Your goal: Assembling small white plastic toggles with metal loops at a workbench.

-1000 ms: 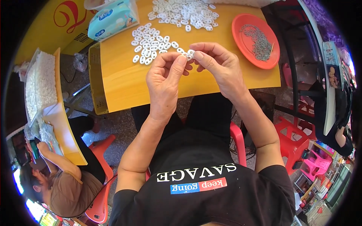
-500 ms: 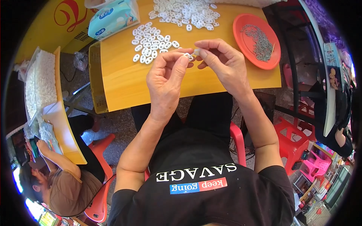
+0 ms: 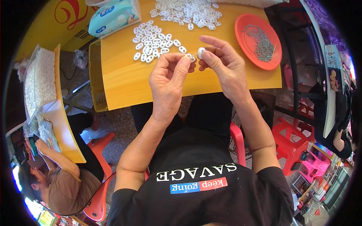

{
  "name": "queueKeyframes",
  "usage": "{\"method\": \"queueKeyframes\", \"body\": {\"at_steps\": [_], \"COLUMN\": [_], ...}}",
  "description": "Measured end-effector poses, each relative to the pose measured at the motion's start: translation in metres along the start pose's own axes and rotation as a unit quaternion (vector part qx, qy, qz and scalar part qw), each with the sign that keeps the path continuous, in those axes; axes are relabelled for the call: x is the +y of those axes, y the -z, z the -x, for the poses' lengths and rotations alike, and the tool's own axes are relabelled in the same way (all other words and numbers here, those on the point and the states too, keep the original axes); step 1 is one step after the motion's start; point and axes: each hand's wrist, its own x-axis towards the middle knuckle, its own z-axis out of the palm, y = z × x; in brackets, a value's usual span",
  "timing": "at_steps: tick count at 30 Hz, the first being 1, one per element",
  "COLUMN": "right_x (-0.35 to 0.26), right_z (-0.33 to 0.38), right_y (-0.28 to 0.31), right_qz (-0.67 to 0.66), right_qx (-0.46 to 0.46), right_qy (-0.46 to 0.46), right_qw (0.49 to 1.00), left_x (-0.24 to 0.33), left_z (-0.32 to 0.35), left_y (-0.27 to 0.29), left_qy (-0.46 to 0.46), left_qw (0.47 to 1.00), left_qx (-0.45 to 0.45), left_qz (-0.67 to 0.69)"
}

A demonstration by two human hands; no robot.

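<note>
Over the yellow table, my left hand pinches a small white plastic piece with holes between thumb and forefinger. A thin, pin-like bit sticks out of it toward the right. My right hand holds another white plastic piece between thumb and fingers, its forefinger raised. A small gap separates the two pieces. To the left of my hands lies a loose group of white oval two-holed pieces, and a larger heap of white pieces sits farther back.
A red plate with many small grey metal pins and a thin stick stands at right. A tissue pack lies at the far left. A person in brown sits at another table, left. Red stools stand right.
My right hand has drawn slightly back from my left, opening a gap between the two pieces. Its white piece has turned and shows more plainly. My right forefinger has lifted.
</note>
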Motion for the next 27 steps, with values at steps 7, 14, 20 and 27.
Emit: {"method": "queueKeyframes", "body": {"at_steps": [7,14,20,27], "right_x": [-0.0004,-0.0015,-0.0025,-0.0021], "right_z": [-0.0016,-0.0005,0.0009,0.0027], "right_y": [0.0052,0.0043,0.0031,-0.0018], "right_qz": [-0.038,-0.032,0.025,0.093], "right_qx": [0.003,0.002,0.007,0.001], "right_qy": [0.001,-0.013,0.013,0.069], "right_qw": [0.999,0.999,1.000,0.993], "left_x": [0.0077,0.0086,0.0084,0.0063], "left_z": [-0.0009,-0.0009,-0.0007,-0.0019], "left_y": [-0.0030,-0.0056,-0.0054,-0.0055], "left_qy": [0.017,0.030,0.034,0.056], "left_qw": [1.000,1.000,0.999,0.998], "left_qx": [-0.003,-0.008,-0.001,0.000], "left_qz": [0.002,0.002,-0.011,0.018]}}
